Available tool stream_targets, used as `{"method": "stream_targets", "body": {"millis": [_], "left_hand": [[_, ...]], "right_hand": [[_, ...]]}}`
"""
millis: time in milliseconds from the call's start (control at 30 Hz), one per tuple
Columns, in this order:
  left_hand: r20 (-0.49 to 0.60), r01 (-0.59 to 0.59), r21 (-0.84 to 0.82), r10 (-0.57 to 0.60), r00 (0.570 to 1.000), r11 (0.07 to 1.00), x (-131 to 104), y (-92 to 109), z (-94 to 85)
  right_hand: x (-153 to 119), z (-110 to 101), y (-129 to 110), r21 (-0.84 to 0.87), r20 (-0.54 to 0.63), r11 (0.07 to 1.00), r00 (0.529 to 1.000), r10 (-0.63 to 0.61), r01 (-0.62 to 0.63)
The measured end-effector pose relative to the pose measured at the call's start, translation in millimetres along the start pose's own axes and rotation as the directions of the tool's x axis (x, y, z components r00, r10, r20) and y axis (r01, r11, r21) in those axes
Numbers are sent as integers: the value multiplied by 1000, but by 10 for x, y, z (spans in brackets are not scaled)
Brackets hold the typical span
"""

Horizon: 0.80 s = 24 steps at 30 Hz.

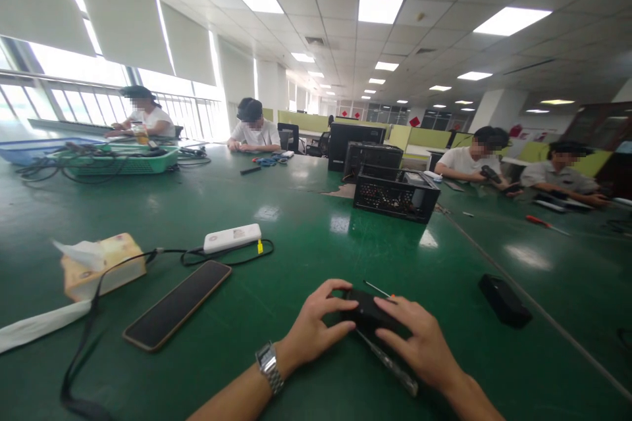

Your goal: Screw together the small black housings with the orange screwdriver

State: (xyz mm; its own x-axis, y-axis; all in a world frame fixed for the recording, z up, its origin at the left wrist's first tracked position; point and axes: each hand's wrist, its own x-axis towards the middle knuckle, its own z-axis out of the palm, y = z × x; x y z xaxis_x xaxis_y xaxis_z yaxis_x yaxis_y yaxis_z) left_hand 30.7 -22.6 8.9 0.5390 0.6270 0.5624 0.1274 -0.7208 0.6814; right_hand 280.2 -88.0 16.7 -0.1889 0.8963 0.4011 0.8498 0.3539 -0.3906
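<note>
Black object (369,308), at lower centre of the frame, is held between bent, slightly spread fingers of left hand (320,323) and right hand (423,341), and could be knocked against thin metal shaft (376,289) if fingertips are pressed unevenly.

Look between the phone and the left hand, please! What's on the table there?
Nothing: the head view shows only bare green tabletop between the phone and the left hand.
</note>
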Motion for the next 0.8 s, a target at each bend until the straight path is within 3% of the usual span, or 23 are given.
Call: {"method": "stream_targets", "body": {"millis": [33, 67, 133, 200, 267, 333, 467, 567, 667, 800], "left_hand": [[-37, 31, 40, -30, 999, 999, -2, -19, -12], [-75, 61, 76, -56, 996, 995, -4, -40, -29], [-134, 97, 121, -80, 988, 988, -6, -74, -67], [-163, 111, 143, -87, 983, 983, -4, -88, -93], [-168, 110, 157, -84, 982, 981, -1, -85, -100], [-151, 102, 166, -77, 986, 981, -1, -77, -91], [-116, 102, 165, -83, 990, 981, -15, -94, -75], [-106, 114, 160, -97, 990, 981, -26, -124, -82], [-101, 120, 159, -105, 989, 980, -27, -139, -90], [-85, 118, 157, -106, 991, 981, -28, -135, -83]], "right_hand": [[9, -58, 102, -26, -110, 992, 987, 121, -124], [16, -132, 221, -56, -229, 961, 940, 252, -271], [14, -309, 480, -143, -420, 808, 774, 474, -572], [-9, -466, 705, -236, -420, 634, 666, 616, -736], [-31, -540, 838, -308, -355, 538, 620, 700, -785], [-32, -513, 860, -352, -277, 532, 629, 726, -770], [12, -350, 698, -414, -140, 604, 703, 698, -682], [17, -348, 602, -388, -178, 625, 720, 671, -678], [-23, -387, 638, -252, -225, 666, 712, 666, -702], [-58, -265, 820, 71, -100, 786, 780, 618, -614]]}}
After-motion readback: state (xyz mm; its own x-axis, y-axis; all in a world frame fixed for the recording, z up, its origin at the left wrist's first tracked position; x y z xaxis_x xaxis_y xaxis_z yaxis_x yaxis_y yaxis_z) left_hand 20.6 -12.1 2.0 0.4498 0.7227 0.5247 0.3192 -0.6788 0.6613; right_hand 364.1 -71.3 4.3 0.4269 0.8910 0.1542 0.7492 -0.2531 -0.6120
